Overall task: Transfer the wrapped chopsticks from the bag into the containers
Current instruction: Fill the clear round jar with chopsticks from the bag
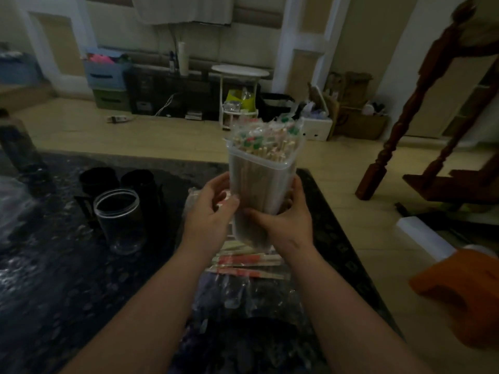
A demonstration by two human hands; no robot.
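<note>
The tall translucent container (266,182) is held off the table (67,265), tilted slightly away from the person. The left hand (212,211) and the right hand (285,218) both grip its lower half, fingers curled round the sides and the right thumb laid across the front. It is packed with wrapped chopsticks (263,139) whose wrapper ends fan out above the rim. The step looks like settling or setting down a full container. That likely goes best with the grip kept low and even, the container brought upright, and perhaps a gentle tap on its base so the sticks drop level and none slides out. It should land away from the loose wrapped chopsticks (248,261), which lie on the plastic bag (229,298) just below. Counted: one filled container, one empty clear jar (118,225), and two black cups (98,182) behind the jar. The sticks in the container are too many to count. At least three loose red-banded packets show.
</note>
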